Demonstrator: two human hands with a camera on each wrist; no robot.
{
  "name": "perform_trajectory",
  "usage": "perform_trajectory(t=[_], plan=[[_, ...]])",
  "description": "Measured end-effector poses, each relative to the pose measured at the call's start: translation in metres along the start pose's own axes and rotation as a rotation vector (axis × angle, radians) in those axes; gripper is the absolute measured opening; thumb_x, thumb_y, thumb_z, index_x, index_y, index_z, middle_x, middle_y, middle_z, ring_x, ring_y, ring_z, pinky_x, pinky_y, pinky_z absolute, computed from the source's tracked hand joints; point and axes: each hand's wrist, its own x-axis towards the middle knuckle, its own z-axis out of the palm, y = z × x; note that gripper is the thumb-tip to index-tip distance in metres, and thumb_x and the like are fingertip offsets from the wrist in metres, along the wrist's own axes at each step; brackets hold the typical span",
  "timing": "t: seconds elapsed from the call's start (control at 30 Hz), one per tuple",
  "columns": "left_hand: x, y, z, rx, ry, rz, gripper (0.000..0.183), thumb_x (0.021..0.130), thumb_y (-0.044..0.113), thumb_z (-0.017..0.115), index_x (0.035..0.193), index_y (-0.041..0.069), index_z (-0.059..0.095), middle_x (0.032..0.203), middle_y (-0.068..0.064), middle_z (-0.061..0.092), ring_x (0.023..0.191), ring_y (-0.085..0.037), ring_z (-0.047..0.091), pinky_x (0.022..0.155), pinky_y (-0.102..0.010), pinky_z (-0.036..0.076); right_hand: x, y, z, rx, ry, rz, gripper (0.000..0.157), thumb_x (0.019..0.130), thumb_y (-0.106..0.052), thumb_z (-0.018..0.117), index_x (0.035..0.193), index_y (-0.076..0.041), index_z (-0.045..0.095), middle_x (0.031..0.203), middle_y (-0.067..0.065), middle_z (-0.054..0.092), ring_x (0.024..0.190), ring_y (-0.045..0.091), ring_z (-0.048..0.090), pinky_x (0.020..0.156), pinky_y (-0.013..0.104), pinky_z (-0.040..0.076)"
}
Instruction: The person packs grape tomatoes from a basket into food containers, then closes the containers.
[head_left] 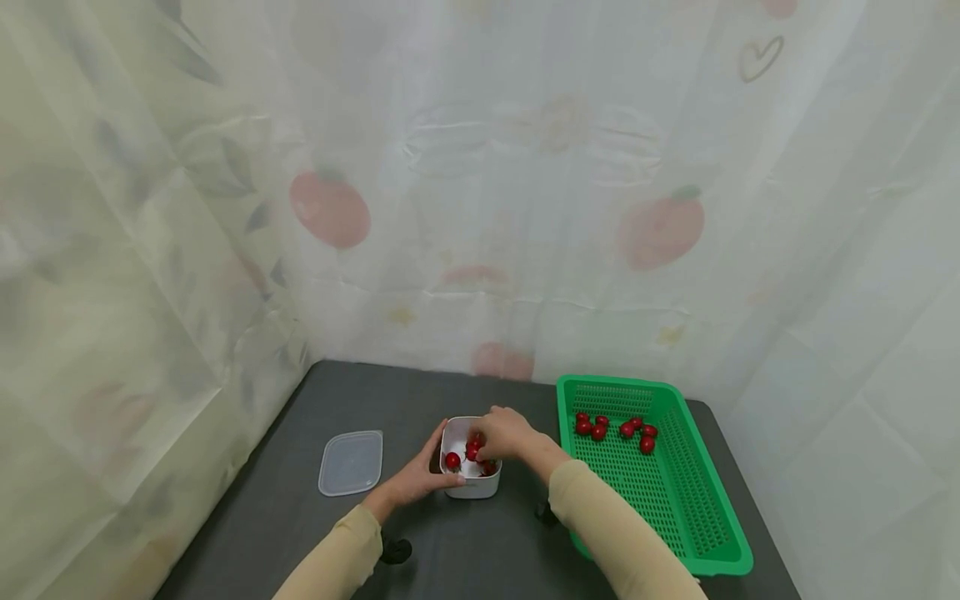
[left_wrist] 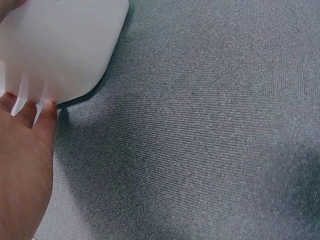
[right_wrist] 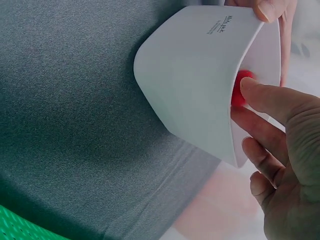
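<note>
A white square-sided container [head_left: 471,488] stands on the dark table, its mouth up. My left hand [head_left: 416,481] grips its left side, thumb over the front rim; in the left wrist view, fingertips [left_wrist: 49,107] press its wall. My right hand [head_left: 506,435] reaches into the mouth from the right. In the right wrist view, its thumb and forefinger pinch a red cherry tomato [right_wrist: 242,87], partly hidden by the thumb and rim. Another cherry tomato [head_left: 452,461] lies at the container's left inside, and more red shows under the right hand.
To the right, a green perforated basket [head_left: 731,533] holds two groups of cherry tomatoes [head_left: 598,432] towards its far end. A translucent lid [head_left: 351,463] lies flat on the table [head_left: 270,508] left of the container. Printed curtains [head_left: 480,208] hang behind the table and at both sides.
</note>
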Motion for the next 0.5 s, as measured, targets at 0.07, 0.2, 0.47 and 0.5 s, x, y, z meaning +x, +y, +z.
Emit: perform_trajectory(t=[0.07,0.2,0.47,0.5], plan=[[0.000,0.000,0.000,0.001,0.003,0.000,0.108,0.095,0.020,0.075,0.165,0.027,-0.008,0.169,-0.017,0.006,0.149,-0.040,0.024,0.113,-0.049,0.038,0.000,0.000,0.000,-0.008,0.002,-0.008,0.024,0.087,-0.030,0.082,0.109,-0.022,0.079,0.083,-0.015,0.063,0.083,0.012,0.048,0.073,0.031,0.047],[0.000,0.000,0.000,0.001,0.003,0.000,0.107,0.096,0.019,0.074,0.165,0.026,-0.008,0.169,-0.016,0.005,0.150,-0.040,0.022,0.113,-0.049,0.037,-0.003,0.001,-0.002,-0.008,0.012,-0.017,0.024,0.088,-0.028,0.080,0.111,-0.022,0.079,0.087,-0.016,0.066,0.084,0.012,0.047,0.075,0.032,0.047],[0.000,-0.001,0.000,-0.006,0.007,-0.007,0.108,0.096,0.018,0.074,0.165,0.024,-0.009,0.169,-0.018,0.004,0.150,-0.041,0.021,0.114,-0.051,0.035,-0.016,0.010,-0.018,0.060,0.058,-0.026,0.024,0.091,-0.025,0.076,0.114,-0.023,0.079,0.095,-0.007,0.072,0.085,0.012,0.048,0.075,0.033,0.046],[0.000,-0.001,0.000,-0.008,0.007,-0.004,0.108,0.096,0.018,0.074,0.165,0.023,-0.009,0.169,-0.018,0.004,0.150,-0.042,0.020,0.114,-0.052,0.035,-0.019,0.012,-0.020,0.067,0.067,-0.028,0.024,0.092,-0.025,0.076,0.115,-0.022,0.079,0.097,-0.005,0.073,0.086,0.013,0.049,0.076,0.033,0.046]])
